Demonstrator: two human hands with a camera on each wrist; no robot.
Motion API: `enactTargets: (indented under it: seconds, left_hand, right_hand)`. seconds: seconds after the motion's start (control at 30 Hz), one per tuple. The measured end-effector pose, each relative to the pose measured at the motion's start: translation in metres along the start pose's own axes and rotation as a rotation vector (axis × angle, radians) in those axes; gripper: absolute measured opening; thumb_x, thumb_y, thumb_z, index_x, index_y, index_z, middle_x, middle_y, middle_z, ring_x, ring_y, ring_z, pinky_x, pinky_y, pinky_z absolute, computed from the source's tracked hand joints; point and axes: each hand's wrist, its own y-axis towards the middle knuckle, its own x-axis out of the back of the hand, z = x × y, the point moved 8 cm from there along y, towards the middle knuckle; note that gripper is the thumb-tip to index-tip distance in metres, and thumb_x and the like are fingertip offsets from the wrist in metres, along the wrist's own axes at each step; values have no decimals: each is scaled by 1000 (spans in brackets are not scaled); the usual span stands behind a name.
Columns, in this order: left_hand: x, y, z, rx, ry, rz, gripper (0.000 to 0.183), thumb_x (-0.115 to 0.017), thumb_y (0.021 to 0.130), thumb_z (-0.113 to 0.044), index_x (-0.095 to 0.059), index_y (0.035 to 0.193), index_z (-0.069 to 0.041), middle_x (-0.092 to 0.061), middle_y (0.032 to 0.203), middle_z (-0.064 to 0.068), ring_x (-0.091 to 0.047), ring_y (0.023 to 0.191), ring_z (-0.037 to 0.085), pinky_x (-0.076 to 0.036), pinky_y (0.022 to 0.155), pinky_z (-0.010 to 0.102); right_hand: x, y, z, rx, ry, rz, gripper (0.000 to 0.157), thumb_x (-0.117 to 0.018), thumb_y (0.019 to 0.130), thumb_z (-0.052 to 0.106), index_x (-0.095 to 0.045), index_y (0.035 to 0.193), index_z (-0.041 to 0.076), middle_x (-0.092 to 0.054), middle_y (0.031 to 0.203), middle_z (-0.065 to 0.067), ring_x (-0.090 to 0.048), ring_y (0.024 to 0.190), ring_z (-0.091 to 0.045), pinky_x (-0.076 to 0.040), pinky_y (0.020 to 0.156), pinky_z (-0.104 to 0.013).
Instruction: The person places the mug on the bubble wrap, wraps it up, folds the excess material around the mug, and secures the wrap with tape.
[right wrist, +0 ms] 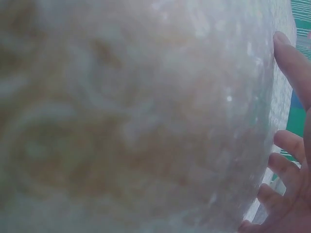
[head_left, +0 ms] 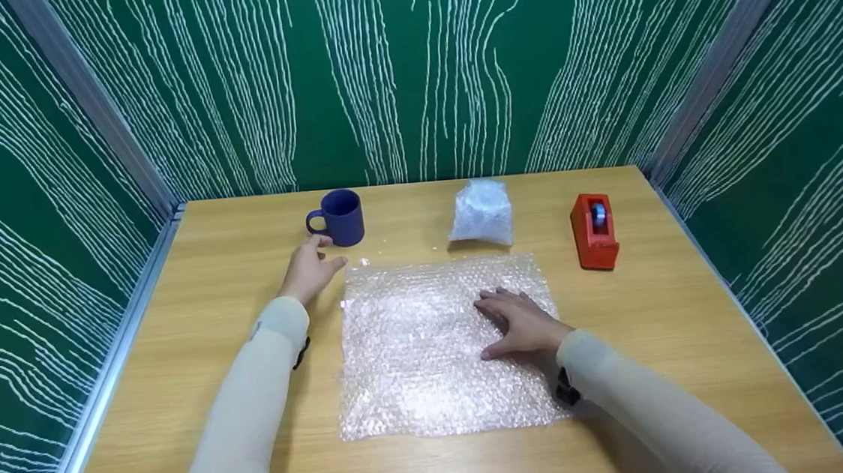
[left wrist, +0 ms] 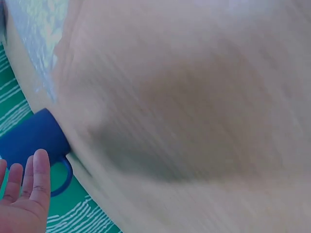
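Observation:
A dark blue mug point(head_left: 345, 220) stands upright at the back left of the table, its handle turned to the left. My left hand point(head_left: 309, 269) reaches toward it, fingers extended close by the handle and thumb spread apart; in the left wrist view the fingers overlap the mug point(left wrist: 36, 136). A sheet of bubble wrap point(head_left: 430, 348) lies flat in the middle of the table. On its right part rests my right hand point(head_left: 522, 322), fingers spread; in the right wrist view the fingertips touch the bubble wrap point(right wrist: 194, 121).
Behind the sheet sits a bubble-wrapped bundle point(head_left: 481, 213). A red tape dispenser point(head_left: 594, 232) stands to the right of it. Small clear scraps point(head_left: 364, 261) lie near the sheet's back left corner. Green walls point(head_left: 408, 72) with white lines enclose the wooden table point(head_left: 668, 307).

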Motion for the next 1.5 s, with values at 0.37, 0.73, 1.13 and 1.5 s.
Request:
enactTargets:
  seconds: [0.37, 0.73, 1.13, 1.5]
  left_hand:
    - [7, 19, -14, -43, -11, -75, 60, -74, 104, -20, -51, 156, 0, -47, 165, 22, -49, 151, 42, -40, 128, 55]
    - [1, 33, -23, -11, 38, -51, 69, -77, 103, -29, -47, 163, -12, -41, 172, 15, -42, 158, 37, -36, 131, 56]
    - [-7, 45, -36, -17, 134, 39, 77, -74, 103, -28, -37, 169, -13, -31, 178, 16, -32, 163, 40, -30, 133, 59]
    - [-15, 54, -35, 15, 159, 25, 60, -68, 107, -19, -47, 162, -6, -25, 179, 22, -30, 164, 43, -30, 134, 57]
  right_hand:
    - [0, -1, -1, -21, 13, 14, 104, -96, 78, 51, -51, 161, 8, -39, 173, -19, -25, 163, -50, -10, 133, -72]
    - [-2, -2, 2, -4, 16, 24, 104, -95, 79, 49, -50, 161, 5, -39, 173, -22, -25, 163, -52, -12, 132, -74]
    - [0, -4, 6, -16, 29, 15, 102, -97, 78, 45, -51, 160, 5, -40, 172, -23, -25, 163, -52, -13, 132, -73]
    - [-1, -4, 4, -9, 12, 11, 103, -96, 78, 49, -50, 160, 6, -40, 173, -22, -26, 163, -52, -12, 131, -76]
